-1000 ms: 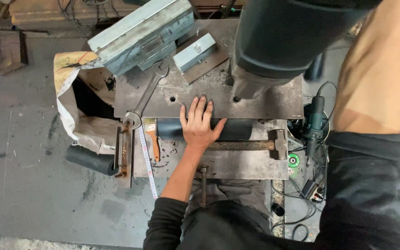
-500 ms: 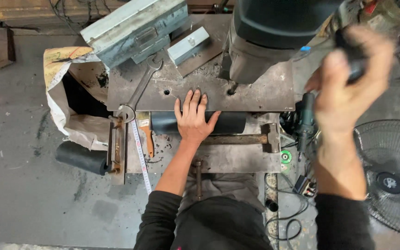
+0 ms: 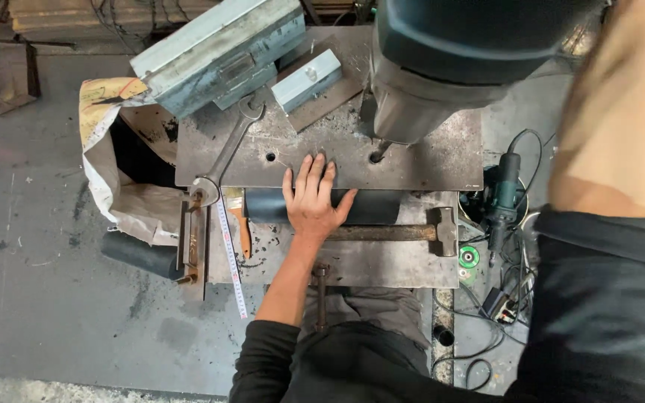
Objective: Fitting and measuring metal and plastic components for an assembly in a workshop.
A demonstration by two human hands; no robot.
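Note:
My left hand (image 3: 311, 198) lies flat, fingers spread, on the near edge of a grey steel plate (image 3: 419, 160) that has drilled holes. The plate rests on a black pipe (image 3: 371, 209). Above the plate hangs the dark head of a drill press (image 3: 449, 60), and its bit (image 3: 377, 154) meets the plate at a hole right of my fingers. My right forearm (image 3: 610, 119) rises blurred along the right side. Its hand is out of the frame.
A long wrench (image 3: 225, 149) lies on the plate's left end. A hammer (image 3: 412, 233) and a tape measure strip (image 3: 231, 257) rest on the bench. An angle grinder (image 3: 503, 195) with cables sits at the right. A paper sack (image 3: 110, 186) lies at the left.
My right hand, which gripped a handle at the upper right half a second ago, has gone out of the frame; only the forearm shows. My left hand stays on the plate.

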